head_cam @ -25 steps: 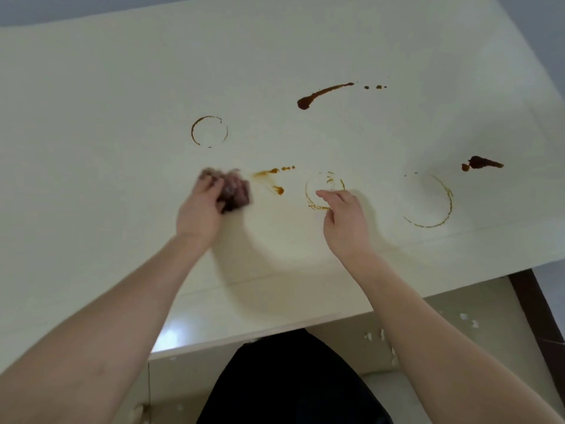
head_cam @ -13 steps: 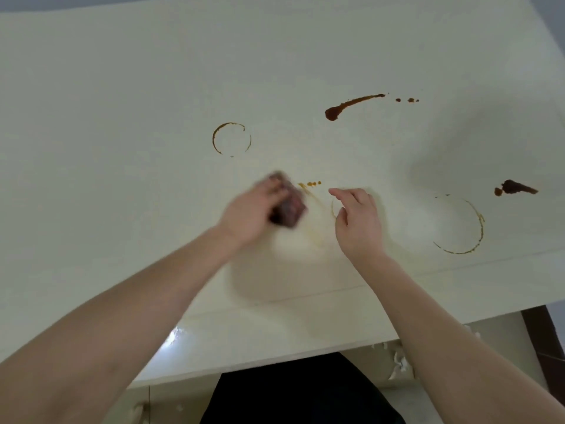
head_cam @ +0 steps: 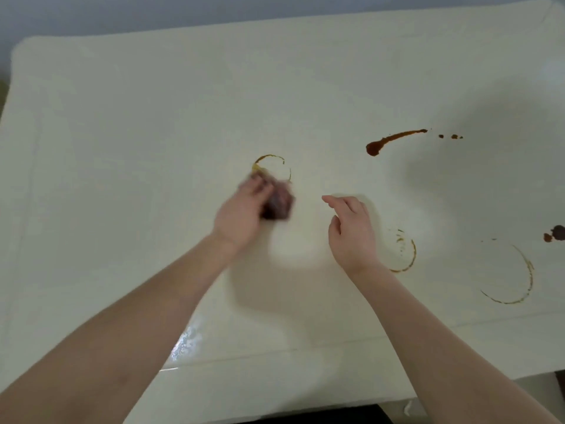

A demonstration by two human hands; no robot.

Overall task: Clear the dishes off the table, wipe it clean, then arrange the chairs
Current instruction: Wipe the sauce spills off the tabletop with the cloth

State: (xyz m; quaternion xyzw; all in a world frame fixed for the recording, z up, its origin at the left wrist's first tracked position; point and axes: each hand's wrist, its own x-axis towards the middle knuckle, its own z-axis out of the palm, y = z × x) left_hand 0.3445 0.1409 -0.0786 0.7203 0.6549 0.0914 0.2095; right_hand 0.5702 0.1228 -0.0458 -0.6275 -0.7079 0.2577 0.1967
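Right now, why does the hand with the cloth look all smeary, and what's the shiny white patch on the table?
In the head view, the left hand and its dark cloth are motion-blurred; the right hand looks sharper. The white patch near the table front edge is glare; soft hand shadows fall on the tabletop, and the wide lens bends the table's edges.

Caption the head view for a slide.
Left hand wipes a ring stain with a cloth; right hand rests open.

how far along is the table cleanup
Done: no dishes show on the table. In hand: the left hand grips a dark cloth at the small ring stain; the right hand is empty. Left: the sauce streak, two rings, a blob. No chairs in view.
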